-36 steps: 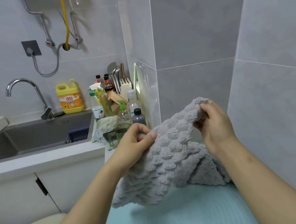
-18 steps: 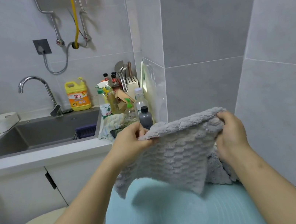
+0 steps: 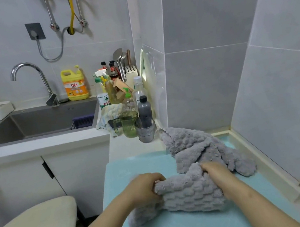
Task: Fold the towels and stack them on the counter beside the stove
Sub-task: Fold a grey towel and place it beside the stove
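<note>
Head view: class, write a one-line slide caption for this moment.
Left hand and right hand grip a grey towel on the blue mat, a crumpled grey pile behind it.

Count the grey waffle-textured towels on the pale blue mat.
2. Front grey towel, gripped by left hand and right hand; crumpled grey towel behind it, possibly hiding more.

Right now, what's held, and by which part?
The near grey towel: left hand grips the left end of its far edge, right hand the right end.
</note>
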The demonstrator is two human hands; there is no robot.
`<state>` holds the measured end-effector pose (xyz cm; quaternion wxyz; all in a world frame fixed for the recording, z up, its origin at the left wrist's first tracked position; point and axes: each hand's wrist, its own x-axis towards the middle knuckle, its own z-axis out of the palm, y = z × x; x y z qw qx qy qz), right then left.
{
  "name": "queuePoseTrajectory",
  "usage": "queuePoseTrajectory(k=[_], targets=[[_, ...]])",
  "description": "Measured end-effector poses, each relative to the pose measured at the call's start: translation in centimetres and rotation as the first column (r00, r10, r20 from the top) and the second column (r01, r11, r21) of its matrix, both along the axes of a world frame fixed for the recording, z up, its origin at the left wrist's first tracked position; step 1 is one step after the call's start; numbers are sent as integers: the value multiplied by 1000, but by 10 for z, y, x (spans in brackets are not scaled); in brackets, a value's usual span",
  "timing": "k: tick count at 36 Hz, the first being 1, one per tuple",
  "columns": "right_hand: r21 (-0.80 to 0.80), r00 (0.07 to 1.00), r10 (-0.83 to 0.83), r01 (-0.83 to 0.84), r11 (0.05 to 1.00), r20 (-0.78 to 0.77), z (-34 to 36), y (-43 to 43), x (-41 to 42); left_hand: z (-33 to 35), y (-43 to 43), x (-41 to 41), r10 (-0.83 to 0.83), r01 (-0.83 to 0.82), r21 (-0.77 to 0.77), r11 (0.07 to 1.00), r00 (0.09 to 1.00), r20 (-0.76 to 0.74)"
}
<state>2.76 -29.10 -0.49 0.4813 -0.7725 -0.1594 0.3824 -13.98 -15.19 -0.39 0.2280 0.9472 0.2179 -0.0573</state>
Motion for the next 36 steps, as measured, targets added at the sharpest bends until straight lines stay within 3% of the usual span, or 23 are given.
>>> queuePoseTrajectory(k=[3, 6, 8, 11, 13, 18, 23, 27, 30, 33, 36], targets=[[-125, 994, 91, -82, 989, 65, -24, -10, -10, -17, -7, -5, 95, -113, -304, 946, 993, -72], [-179, 993, 115, -106, 978, 37, -38, -18, -21, -23, -10, -7, 205, -219, -549, 807, 975, -88], [-196, 993, 99, -85, 977, 65, -43, -18, -22, -26, -10, -6, 322, -285, -612, 738, 945, -52], [-200, 976, 75, -33, 979, 206, -52, -14, -17, -34, 0, -6, 451, -389, -348, 853, 885, 115], [-208, 954, 93, -33, 978, 284, -55, -14, -16, -39, 7, -6, 510, -471, -229, 852, 845, 159], [-231, 947, 96, -24, 973, 306, -51, -13, -14, -53, 12, -7, 559, -548, -222, 807, 829, -14], [-340, 929, 195, -82, 937, 313, -50, -7, -11, -62, 16, -6, 467, -478, -103, 872, 876, -120], [-429, 878, 303, -127, 894, 371, -57, -5, -15, -62, 25, -4, 392, -419, -105, 902, 897, -205], [-439, 883, 289, -108, 892, 369, -57, -2, -14, -67, 31, -3, 401, -431, -149, 890, 896, -192], [-427, 903, 239, -69, 902, 358, -56, 1, -6, -68, 37, 0, 512, -517, -287, 806, 853, -100], [-497, 867, 308, -82, 864, 392, -57, -1, 3, -61, 44, 5, 578, -580, -383, 718, 805, -135]])
